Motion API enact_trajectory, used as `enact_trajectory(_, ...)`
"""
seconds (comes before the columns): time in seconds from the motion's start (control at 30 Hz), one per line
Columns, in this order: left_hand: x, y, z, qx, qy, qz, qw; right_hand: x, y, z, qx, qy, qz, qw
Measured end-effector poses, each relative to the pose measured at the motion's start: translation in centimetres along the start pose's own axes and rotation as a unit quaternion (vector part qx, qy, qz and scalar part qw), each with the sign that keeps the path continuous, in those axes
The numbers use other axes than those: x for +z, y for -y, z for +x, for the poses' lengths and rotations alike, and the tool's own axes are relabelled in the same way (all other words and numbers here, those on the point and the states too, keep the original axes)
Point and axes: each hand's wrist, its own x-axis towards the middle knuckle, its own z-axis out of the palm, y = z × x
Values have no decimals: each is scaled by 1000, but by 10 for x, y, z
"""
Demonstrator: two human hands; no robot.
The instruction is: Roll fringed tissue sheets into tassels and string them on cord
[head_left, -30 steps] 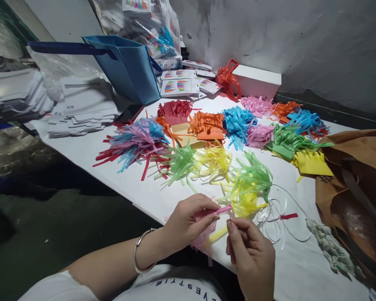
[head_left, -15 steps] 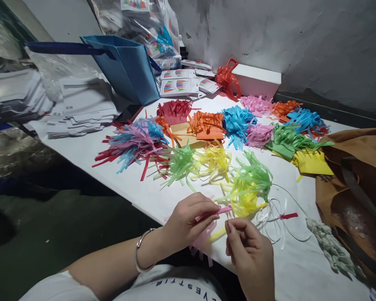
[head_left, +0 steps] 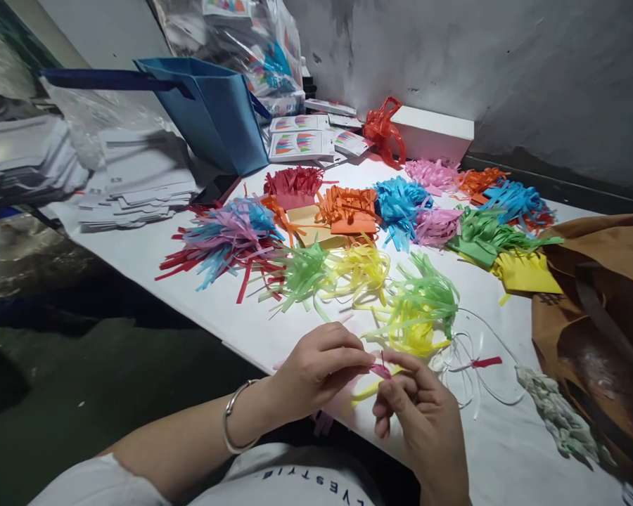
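Note:
My left hand [head_left: 316,369] pinches a bundle of pink paper strips [head_left: 342,402] at the table's near edge; the fringe hangs below my fingers, with a yellow strip beside it. My right hand [head_left: 419,414] meets it, fingers closed on the bundle's pink tip [head_left: 380,370]. Just beyond lies a yellow and green fringed tassel [head_left: 416,313]. Thin white string [head_left: 467,365] loops to the right of my hands, with a small red piece on it.
Several coloured fringed paper piles [head_left: 348,232] cover the white table [head_left: 200,302]. A blue bag [head_left: 211,112] and stacked white cards [head_left: 137,190] stand at the back left, a white box [head_left: 432,137] at the back, a brown bag [head_left: 601,316] at the right.
My hands have closed together. The pink tip that stuck out to the right is now tucked between both hands, and my right hand has shifted slightly down.

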Motion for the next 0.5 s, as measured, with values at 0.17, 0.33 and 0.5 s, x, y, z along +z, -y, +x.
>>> enact_trajectory(0.17, 3, 2, -1, 38, 20, 30, 999, 1, -6, 4, -52, -5, -82, 995)
enact_trajectory(0.33, 7, 6, -2, 46, 71, 55, 995, -4, 1, 11, -204, -90, -67, 973)
enact_trajectory(0.5, 5, 11, 1, -10, 112, 87, 990, -36, 36, 11, -275, -179, 251, 911)
